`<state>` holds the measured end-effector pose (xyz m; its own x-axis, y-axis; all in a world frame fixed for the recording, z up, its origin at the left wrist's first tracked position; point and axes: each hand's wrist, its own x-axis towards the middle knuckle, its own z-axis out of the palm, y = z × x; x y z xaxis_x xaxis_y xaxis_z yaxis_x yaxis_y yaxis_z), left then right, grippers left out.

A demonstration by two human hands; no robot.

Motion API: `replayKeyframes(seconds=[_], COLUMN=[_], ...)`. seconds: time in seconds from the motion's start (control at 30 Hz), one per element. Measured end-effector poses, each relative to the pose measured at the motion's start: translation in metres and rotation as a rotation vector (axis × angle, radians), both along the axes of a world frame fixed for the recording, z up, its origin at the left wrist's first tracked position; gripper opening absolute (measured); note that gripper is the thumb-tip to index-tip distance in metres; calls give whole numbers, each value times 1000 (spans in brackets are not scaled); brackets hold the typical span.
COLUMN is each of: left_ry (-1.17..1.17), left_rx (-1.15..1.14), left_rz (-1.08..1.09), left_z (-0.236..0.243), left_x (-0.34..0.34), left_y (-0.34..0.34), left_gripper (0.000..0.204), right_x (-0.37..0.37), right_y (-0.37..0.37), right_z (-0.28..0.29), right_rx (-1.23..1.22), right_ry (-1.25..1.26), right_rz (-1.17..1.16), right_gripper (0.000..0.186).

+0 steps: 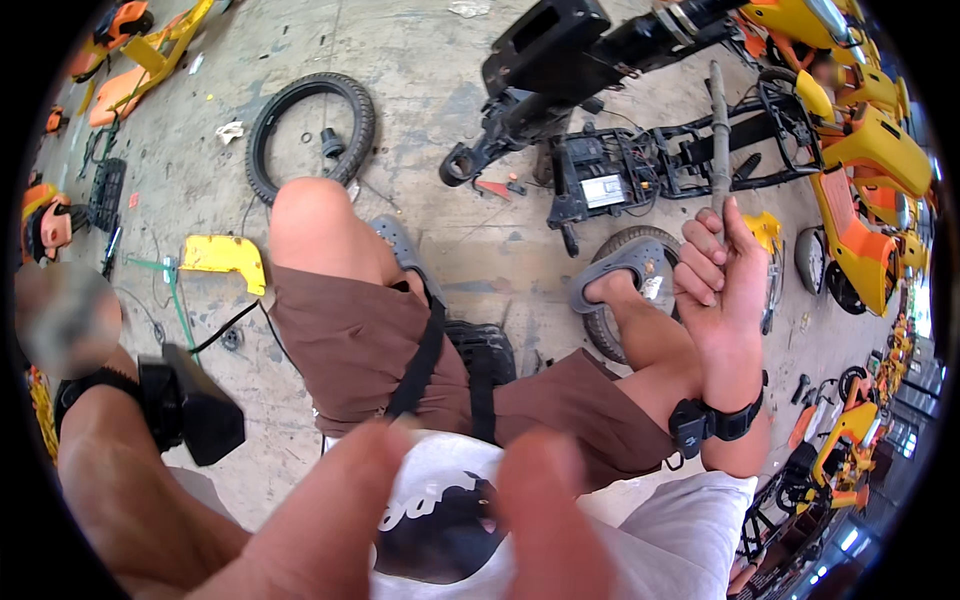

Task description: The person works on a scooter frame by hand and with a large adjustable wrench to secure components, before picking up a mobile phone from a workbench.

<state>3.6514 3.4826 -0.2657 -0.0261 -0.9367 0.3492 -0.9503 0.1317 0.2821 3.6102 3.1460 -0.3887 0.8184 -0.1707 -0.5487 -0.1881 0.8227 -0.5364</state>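
My right hand (718, 270) has its fingers curled round a grey metal rod (718, 120), which points up beside a black scooter frame (600, 170). A black fork assembly (530, 90) hangs above the frame. My left hand (65, 315) is a blurred patch at the left edge, beyond a wrist strap with a black device (190, 410), so its fingers cannot be made out. Two out-of-focus fingertips (540, 480) are very close to the lens at the bottom; whose they are is unclear. My knees and grey clogs (610, 260) show below the frame.
A loose tyre (263, 140) and a yellow panel (220, 255) lie on the concrete floor (420, 130). A wheel (605, 330) is beside my right foot. Yellow and orange scooters (850, 240) line the right side, and more yellow scooter parts (150, 60) lie at upper left.
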Motion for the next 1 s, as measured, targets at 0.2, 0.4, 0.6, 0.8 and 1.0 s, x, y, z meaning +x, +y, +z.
replayKeyframes(seconds=[0.2,0.4,0.6,0.8,1.0], left_ry=[72,1580,1121,942,981], left_rx=[36,-126,-188,-143,-50], left_rz=[53,915,1071,1102,1100], left_z=[14,-91,-261,-294,-287], left_x=[9,41,81,72,77], left_y=[-2,-21,-65,-86,-80], left_gripper=[21,31,49,43,41], right_x=[-2,-4,-10,-15,-16], right_y=[-3,-10,-13,-18,-22], right_z=[7,1,1,1,-1], right_rx=[-7,-23,-55,2,6], right_ry=[-2,21,58,103,96], right_rz=[3,-25,-23,-32,-35], right_gripper=[32,34,33,33,34])
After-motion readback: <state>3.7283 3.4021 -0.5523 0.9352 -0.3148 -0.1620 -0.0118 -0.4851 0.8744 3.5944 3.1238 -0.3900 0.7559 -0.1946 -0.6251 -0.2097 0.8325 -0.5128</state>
